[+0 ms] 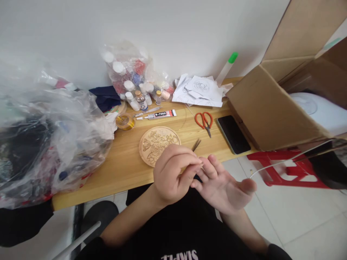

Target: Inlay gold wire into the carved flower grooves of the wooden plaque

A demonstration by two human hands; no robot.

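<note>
My left hand (173, 177) is closed in a pinch, thumb against index finger, close to the fingertips of my right hand; anything between them is too small to make out. Palm up, my right hand (227, 191) is open with its thumb spread away. Beyond my left hand lies a round wooden disc (159, 139) bearing a gold floral outline, its near edge partly covered by that hand. The tips of a thin metal tool, perhaps tweezers (196, 145), show behind my fingers. Orange-handled scissors (204, 122) rest farther back.
Behind the disc are a B-7000 glue tube (159, 115), a gold wire spool (124, 122) and small bottles (141, 100). Paper drawings (200, 90) lie by the wall. A phone (233, 134) and cardboard box (252, 104) stand right; plastic bags (81, 133) fill the left.
</note>
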